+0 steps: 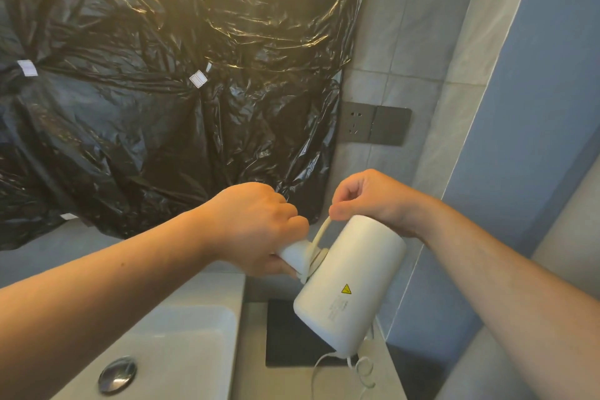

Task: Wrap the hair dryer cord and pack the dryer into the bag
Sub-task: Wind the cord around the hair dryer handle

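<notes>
A white hair dryer with a yellow warning triangle hangs above the counter, barrel tilted down to the right. My left hand is closed around its folded handle. My right hand pinches the white cord just above the handle's hinge, holding it taut. More loose cord trails in loops under the barrel onto the counter. A flat black bag lies on the counter beneath the dryer.
A white sink basin with a chrome drain plug sits lower left. Black plastic sheeting covers the wall behind. A dark wall socket is on the grey tiles, right of the sheeting. A blue wall stands at right.
</notes>
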The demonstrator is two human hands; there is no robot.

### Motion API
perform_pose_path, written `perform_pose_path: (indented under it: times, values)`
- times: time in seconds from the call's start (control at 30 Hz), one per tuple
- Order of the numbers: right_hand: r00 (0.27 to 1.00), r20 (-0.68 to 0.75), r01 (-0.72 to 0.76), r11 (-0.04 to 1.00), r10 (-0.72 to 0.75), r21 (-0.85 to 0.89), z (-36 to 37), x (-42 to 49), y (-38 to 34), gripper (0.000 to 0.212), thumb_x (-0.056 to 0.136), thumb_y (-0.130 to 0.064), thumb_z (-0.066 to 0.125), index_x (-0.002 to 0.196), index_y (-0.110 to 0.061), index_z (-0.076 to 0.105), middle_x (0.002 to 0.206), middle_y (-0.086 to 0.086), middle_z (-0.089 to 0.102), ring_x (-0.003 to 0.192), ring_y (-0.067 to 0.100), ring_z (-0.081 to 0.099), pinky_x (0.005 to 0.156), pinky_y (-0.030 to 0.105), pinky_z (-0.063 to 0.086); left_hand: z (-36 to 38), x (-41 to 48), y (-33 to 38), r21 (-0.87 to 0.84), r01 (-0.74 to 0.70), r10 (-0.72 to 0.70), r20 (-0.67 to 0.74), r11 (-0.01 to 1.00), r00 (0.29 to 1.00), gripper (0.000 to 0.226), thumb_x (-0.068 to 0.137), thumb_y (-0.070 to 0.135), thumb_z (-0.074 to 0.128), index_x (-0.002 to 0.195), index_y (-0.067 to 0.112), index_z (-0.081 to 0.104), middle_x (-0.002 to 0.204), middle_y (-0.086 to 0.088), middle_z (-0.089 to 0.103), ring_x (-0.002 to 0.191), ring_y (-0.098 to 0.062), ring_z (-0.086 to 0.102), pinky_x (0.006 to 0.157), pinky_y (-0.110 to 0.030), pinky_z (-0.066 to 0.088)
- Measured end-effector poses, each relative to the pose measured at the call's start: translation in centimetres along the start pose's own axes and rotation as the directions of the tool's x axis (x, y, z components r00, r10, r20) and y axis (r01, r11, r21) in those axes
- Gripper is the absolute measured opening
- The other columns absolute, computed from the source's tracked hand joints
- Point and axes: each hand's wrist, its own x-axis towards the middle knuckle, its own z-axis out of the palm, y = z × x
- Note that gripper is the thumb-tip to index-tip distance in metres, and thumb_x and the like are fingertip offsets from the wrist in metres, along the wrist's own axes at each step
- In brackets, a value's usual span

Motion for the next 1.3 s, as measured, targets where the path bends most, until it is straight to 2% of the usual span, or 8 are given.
perform_pose_path:
  times: [0.17,0.3,0.4,0.7,0.83,0.93,1.07,1.3]
  values:
    - [0.998,0.017,-0.066,0.967,0.063,0.248,-0.2,0.5,1.6,0.032,0.080,0.001,0.067,0.054,-0.017,0.068,0.050,-0.002,0.061,0.041,0.009,0.054,0.044,0.018,0.046,-0.9,0.2,0.2,-0.023,0.053,-0.055,-0.096,0.998,0.994,0.046,0.083,0.060,0.054,0.071,0.015,0.057,0.056,0.001,0.052,0.044,-0.025,0.047,0.048,-0.025,0.030]
    - [0.998,0.051,-0.047,0.807,0.021,0.589,1.6,-0.8,1.9,0.021,0.038,-0.009,0.084,0.037,-0.008,0.063,0.041,0.002,0.059,0.034,0.009,0.056,0.037,0.015,0.044,-1.5,0.6,-0.2,-0.017,0.143,-0.144,-0.147,0.990,0.979,0.047,0.081,0.060,0.055,0.070,0.015,0.057,0.055,0.001,0.053,0.043,-0.027,0.049,0.042,-0.027,0.038]
    - [0.990,-0.083,-0.017,0.680,0.114,0.733,3.3,-2.7,0.2,0.054,0.066,0.004,0.065,0.017,-0.007,0.043,0.025,-0.001,0.046,0.019,0.006,0.044,0.025,0.015,0.034,-1.6,0.7,0.0,-0.037,0.206,-0.209,-0.164,0.978,0.964,0.047,0.078,0.062,0.055,0.069,0.016,0.057,0.054,0.002,0.052,0.041,-0.026,0.047,0.039,-0.027,0.036]
    - [0.990,-0.107,0.057,0.443,0.089,0.895,5.5,0.0,5.5,0.027,0.099,-0.002,0.034,0.088,-0.010,0.057,0.066,0.006,0.065,0.052,0.013,0.064,0.038,0.016,0.035,-1.2,1.9,0.8,-0.039,0.516,-0.516,0.012,0.856,0.857,0.052,0.081,0.075,0.047,0.078,0.025,0.034,0.061,0.011,0.044,0.047,-0.021,0.039,0.044,-0.025,0.019]
    - [0.979,-0.198,0.143,0.522,0.049,0.841,6.0,-0.9,5.1,0.008,0.066,-0.013,0.066,0.064,-0.018,0.072,0.063,0.002,0.065,0.054,0.012,0.061,0.040,0.020,0.044,-1.4,1.7,0.5,-0.109,0.515,-0.485,0.221,0.850,0.846,0.044,0.086,0.069,0.046,0.090,0.026,0.043,0.079,0.008,0.058,0.068,-0.022,0.054,0.059,-0.033,0.036]
    - [0.946,-0.258,0.097,0.590,0.196,0.801,6.2,-0.5,6.2,0.016,0.081,-0.006,0.065,0.066,-0.014,0.067,0.075,0.015,0.058,0.057,0.016,0.053,0.041,0.020,0.042,-2.0,1.8,0.5,-0.209,0.560,-0.475,0.347,0.802,0.809,0.037,0.087,0.062,0.052,0.095,0.026,0.046,0.082,0.006,0.059,0.072,-0.022,0.055,0.061,-0.035,0.036]
    - [0.927,-0.295,-0.096,0.906,0.233,0.413,8.6,-0.2,6.7,0.037,0.101,-0.031,0.045,0.071,-0.013,0.060,0.053,0.001,0.046,0.041,0.010,0.035,0.040,0.022,0.028,-2.3,2.9,0.7,-0.280,0.694,-0.562,0.426,0.663,0.709,0.036,0.088,0.061,0.053,0.094,0.027,0.044,0.083,0.008,0.058,0.072,-0.018,0.057,0.065,-0.036,0.043]
    - [0.956,-0.291,-0.020,0.973,-0.049,-0.231,8.9,-1.9,4.8,0.027,0.100,-0.027,0.042,0.087,-0.017,0.064,0.061,-0.010,0.051,0.058,0.006,0.046,0.057,0.024,0.036,-0.3,2.5,-0.6,-0.023,0.796,-0.696,0.470,0.605,0.543,0.041,0.090,0.064,0.048,0.090,0.023,0.041,0.083,0.006,0.064,0.071,-0.018,0.060,0.062,-0.035,0.044]
